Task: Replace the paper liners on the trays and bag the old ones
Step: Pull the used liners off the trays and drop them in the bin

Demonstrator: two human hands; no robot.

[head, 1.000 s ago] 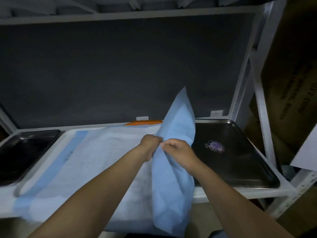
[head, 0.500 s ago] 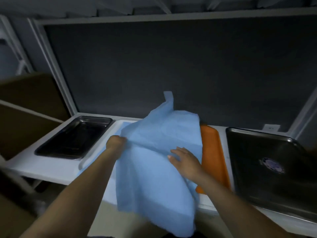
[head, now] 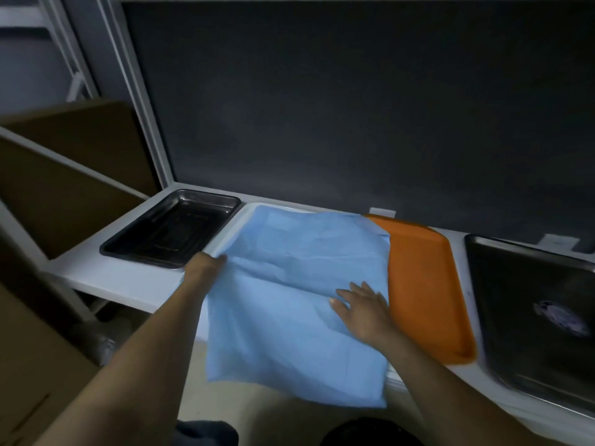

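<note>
A blue paper liner [head: 299, 284] lies spread over a white tray [head: 240, 220] in the middle of the shelf, its near part hanging over the front edge. My left hand [head: 206, 263] grips the liner's left edge, fingers tucked under the paper. My right hand [head: 360, 305] rests flat on the liner near its right side, fingers straight. An orange tray [head: 425, 284] lies bare just right of the liner.
A small dark metal tray [head: 170, 230] sits at the shelf's left end. A large dark metal tray [head: 541, 304] with a round mark fills the right. Brown cardboard boxes [head: 64, 175] stand to the left. A dark back panel [head: 354, 107] closes the shelf behind.
The liner, held upright and bunched between both hands a second ago, now lies flattened over the white tray. My right hand has let go and pressed flat; the view swung left.
</note>
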